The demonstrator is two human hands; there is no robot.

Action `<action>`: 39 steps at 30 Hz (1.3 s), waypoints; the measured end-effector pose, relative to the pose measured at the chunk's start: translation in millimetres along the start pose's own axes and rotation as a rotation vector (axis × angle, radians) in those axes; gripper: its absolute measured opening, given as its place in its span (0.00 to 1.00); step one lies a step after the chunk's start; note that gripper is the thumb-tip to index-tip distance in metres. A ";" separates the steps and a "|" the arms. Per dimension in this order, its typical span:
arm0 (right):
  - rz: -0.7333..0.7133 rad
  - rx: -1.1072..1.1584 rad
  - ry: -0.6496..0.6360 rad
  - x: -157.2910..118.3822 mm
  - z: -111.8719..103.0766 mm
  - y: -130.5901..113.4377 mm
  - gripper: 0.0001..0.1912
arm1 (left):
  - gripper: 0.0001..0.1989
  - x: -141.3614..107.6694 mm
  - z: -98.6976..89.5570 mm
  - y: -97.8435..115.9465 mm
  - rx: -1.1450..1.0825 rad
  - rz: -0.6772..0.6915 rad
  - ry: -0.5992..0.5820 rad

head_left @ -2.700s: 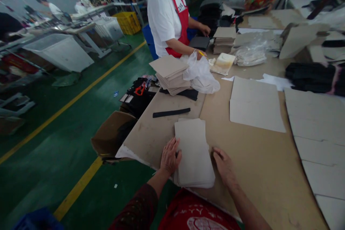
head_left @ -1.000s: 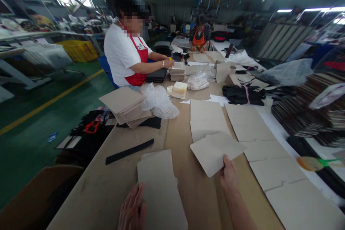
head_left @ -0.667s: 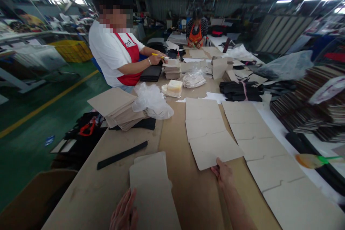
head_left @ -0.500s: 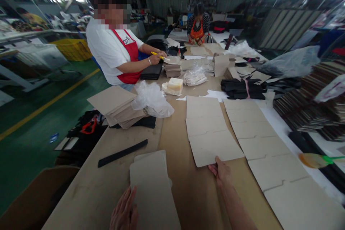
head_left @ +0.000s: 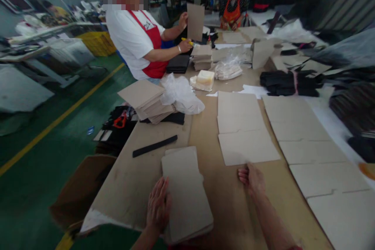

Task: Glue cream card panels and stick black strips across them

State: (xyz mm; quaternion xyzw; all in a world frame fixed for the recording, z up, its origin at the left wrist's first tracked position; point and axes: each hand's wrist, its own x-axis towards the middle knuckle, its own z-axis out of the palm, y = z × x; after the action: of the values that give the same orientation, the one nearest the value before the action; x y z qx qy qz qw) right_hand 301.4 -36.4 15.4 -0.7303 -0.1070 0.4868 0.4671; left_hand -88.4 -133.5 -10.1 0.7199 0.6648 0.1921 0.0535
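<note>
My left hand (head_left: 158,206) lies along the left edge of a stack of grey-beige boards (head_left: 187,191), its fingers stretched out. To the right, my right hand (head_left: 253,179) is at the near edge of the closest board in a short overlapping column (head_left: 249,146). Its fingers are curled together; whether they grip the board edge is hidden. A longer column of overlapping boards (head_left: 313,151) runs down the right side of the table. A black strip (head_left: 155,146) lies beyond the stack, to the left.
Farther off are a pile of boards (head_left: 143,97), a crumpled plastic bag (head_left: 183,95), a yellowish block (head_left: 204,79) and tied black pieces (head_left: 288,83). A person in a red apron (head_left: 155,47) holds up a board (head_left: 195,21); another sits behind.
The view has shifted left, showing more of the near table edge. The person in the red apron has raised a board. My right hand's fingers no longer overlap the column's closest board as much.
</note>
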 end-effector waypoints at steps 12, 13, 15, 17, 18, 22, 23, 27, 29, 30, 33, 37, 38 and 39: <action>-0.765 -0.747 -0.339 -112.0 95.4 66.9 0.22 | 0.30 -2.8 -2.4 12.6 -0.005 -0.066 -0.076; -0.811 -0.825 -0.324 -116.1 100.0 71.6 0.23 | 0.30 -2.5 -2.4 13.4 -0.010 -0.072 -0.074; -0.868 -0.929 -0.281 -121.7 104.4 79.3 0.24 | 0.31 -2.0 -2.6 14.6 -0.017 -0.077 -0.076; -0.917 -0.967 -0.244 -124.8 105.0 83.2 0.25 | 0.31 -1.7 -2.7 15.2 -0.018 -0.077 -0.086; -0.942 -0.969 -0.232 -126.0 104.7 83.3 0.24 | 0.32 -1.7 -2.7 15.4 -0.017 -0.077 -0.093; -1.028 -0.899 -0.206 -133.1 103.6 74.5 0.20 | 0.32 -1.7 -3.3 16.2 -0.017 -0.089 -0.110; -1.033 -0.870 -0.213 -136.1 103.9 70.9 0.18 | 0.32 -1.5 -3.7 16.5 -0.016 -0.093 -0.110; -0.895 -0.819 -0.309 -148.7 109.5 55.7 0.13 | 0.31 0.4 -5.0 17.2 -0.007 -0.088 -0.099; -0.766 -0.812 -0.347 -151.6 114.1 48.9 0.13 | 0.31 0.9 -5.5 16.9 -0.001 -0.075 -0.090; -0.690 -0.790 -0.365 -151.6 116.0 45.9 0.12 | 0.31 0.8 -5.8 16.5 0.003 -0.067 -0.086; -0.494 -0.670 -0.405 -144.9 116.3 38.9 0.09 | 0.30 -0.6 -5.4 13.1 0.017 -0.036 -0.061; -0.387 -0.506 -0.369 -123.5 91.8 30.8 0.14 | 0.30 0.3 1.2 3.4 0.038 0.016 -0.016; -0.364 -0.443 -0.344 -117.2 80.2 28.2 0.16 | 0.30 1.3 3.2 1.4 0.043 0.024 -0.008; -0.346 -0.382 -0.311 -110.6 66.8 25.3 0.19 | 0.31 2.2 4.6 0.0 0.048 0.032 0.000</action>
State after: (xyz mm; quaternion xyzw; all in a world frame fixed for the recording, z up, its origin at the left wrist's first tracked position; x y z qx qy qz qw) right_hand 184.1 -79.0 57.1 -0.6926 -0.3898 0.4771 0.3753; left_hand -86.6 -130.4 -13.9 0.7314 0.6577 0.1771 0.0330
